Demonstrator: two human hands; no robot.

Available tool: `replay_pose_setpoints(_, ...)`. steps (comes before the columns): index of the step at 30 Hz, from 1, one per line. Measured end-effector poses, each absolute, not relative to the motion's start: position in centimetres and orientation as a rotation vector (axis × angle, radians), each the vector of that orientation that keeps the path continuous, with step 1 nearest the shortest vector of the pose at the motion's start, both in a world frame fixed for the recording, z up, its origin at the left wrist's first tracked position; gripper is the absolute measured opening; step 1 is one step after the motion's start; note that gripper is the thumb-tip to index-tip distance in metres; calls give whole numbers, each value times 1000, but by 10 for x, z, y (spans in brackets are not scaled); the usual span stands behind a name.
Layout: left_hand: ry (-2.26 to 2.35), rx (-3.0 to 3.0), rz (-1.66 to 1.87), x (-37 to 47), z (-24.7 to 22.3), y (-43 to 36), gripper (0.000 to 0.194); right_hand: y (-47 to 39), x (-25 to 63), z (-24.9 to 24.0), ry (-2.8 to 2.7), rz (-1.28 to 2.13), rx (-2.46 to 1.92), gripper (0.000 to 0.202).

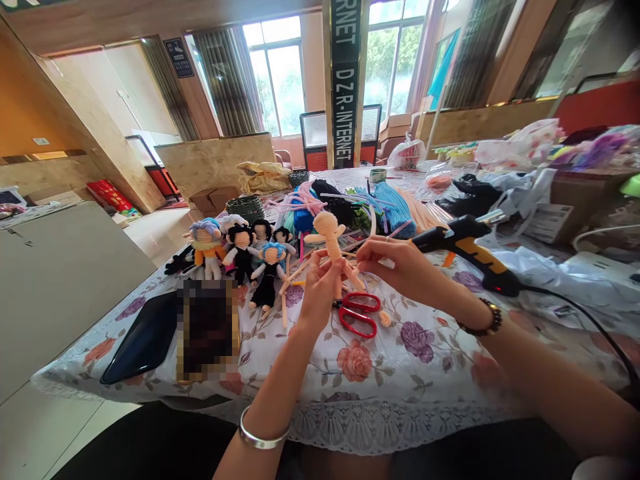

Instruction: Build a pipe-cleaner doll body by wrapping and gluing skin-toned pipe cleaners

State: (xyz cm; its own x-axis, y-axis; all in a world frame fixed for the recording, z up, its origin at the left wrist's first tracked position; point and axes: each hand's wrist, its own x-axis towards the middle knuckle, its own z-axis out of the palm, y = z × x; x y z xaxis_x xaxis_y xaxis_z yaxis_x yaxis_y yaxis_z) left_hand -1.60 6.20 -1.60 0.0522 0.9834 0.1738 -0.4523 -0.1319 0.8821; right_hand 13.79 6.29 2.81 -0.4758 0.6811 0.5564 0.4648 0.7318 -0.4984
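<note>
A bare peach doll figure [327, 230], with round head and short arms, stands upright in my left hand [321, 287], whose fingers wrap round its lower body. Close on the right, my right hand [387, 263] is pinched near the doll's legs; what lies between its fingertips is too small to make out. Red-handled scissors [359, 313] lie on the cloth just below my hands, beside a small peach piece [385, 318]. A black and orange glue gun [473, 253] rests beyond my right wrist.
Several finished dolls [241, 250] stand at the left, behind a dark blue tablet-like object [143, 337] and a blurred-out item [209, 331]. Coloured fuzzy stems [393, 203] are heaped at the back. The glue gun's cable [580, 301] runs right. Plastic bags [520, 150] and boxes [577, 207] crowd the right.
</note>
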Motion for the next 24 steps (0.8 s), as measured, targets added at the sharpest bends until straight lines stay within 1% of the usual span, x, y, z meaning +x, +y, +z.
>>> replay_pose_setpoints(5,554,957,1327,-16,-15,61,35,71,141,23,-2069,519,-829,14)
replay_pose_setpoints(8,532,997,1299,-14,-15,59,38,75,140,18,-2040,634,-781,14)
replay_pose_setpoints(12,544,1005,1322,-14,-15,57,43,77,137,12,-2014,743,-752,14)
replay_pose_setpoints(18,522,1001,1396,-14,-16,60,43,80,135,7,-1935,867,-741,17)
replay_pose_setpoints(21,546,1018,1431,-14,-18,60,45,80,136,6,-1951,839,-743,17)
replay_pose_setpoints(24,572,1104,1476,-14,-19,60,43,80,136,8,-1987,705,-775,15)
